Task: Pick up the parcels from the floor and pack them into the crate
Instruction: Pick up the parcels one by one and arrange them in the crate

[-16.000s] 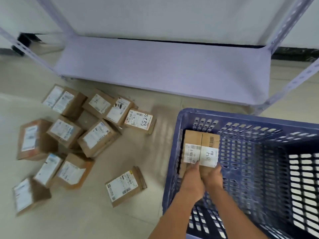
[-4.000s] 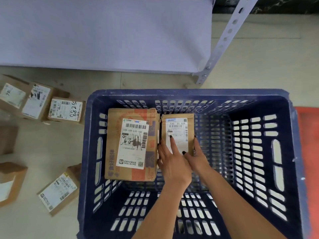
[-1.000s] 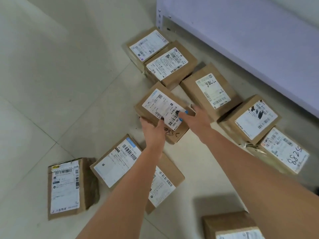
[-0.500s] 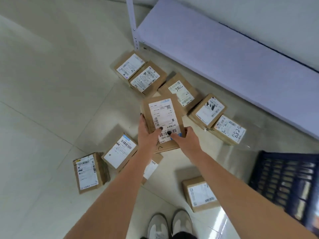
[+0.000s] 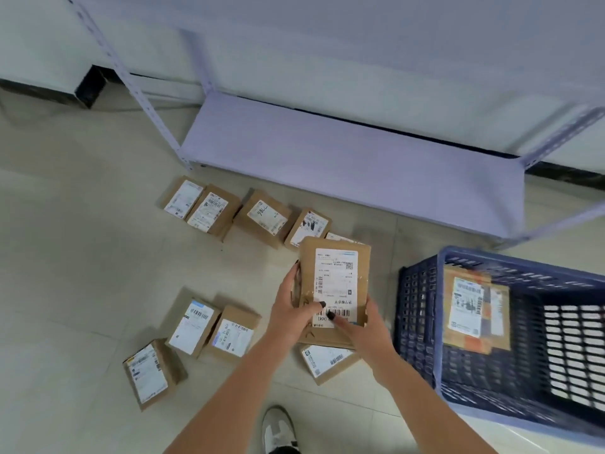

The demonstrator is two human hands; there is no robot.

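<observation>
Above floor (image 5: 82, 257), both hands (image 5: 291, 309) grip parcel (image 5: 334, 283) left of crate (image 5: 422, 322).

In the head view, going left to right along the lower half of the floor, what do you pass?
Tilted lone parcel → pair of side-by-side parcels → left hand → held parcel → right hand → blue crate → parcels inside the crate.

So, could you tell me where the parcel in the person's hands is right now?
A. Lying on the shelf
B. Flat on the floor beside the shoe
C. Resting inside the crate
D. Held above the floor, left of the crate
D: both the left hand and right hand grip the parcel above the floor parcels, left of the crate.
</observation>
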